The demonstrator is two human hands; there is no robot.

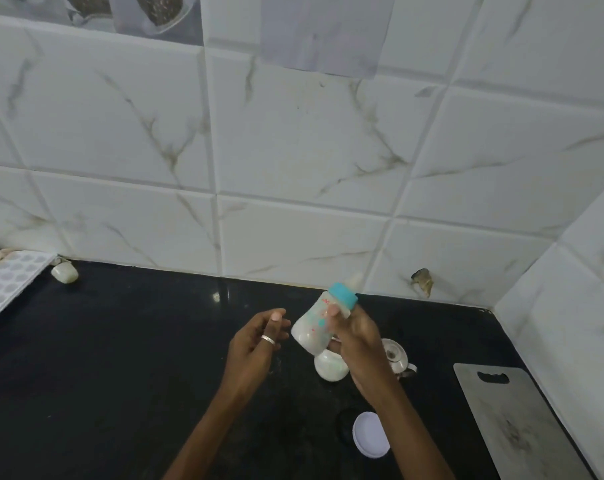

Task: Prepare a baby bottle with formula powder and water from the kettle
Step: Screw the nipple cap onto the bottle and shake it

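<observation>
Head view: the baby bottle is held tilted over the surface in the grip of the right hand; the left hand is seen with a loose, empty grip.

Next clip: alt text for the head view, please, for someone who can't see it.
The right hand grips a tilted baby bottle with a teal collar over a black counter; the left hand is open beside it. A small white kettle, a round white lid and a grey board sit nearby.
</observation>
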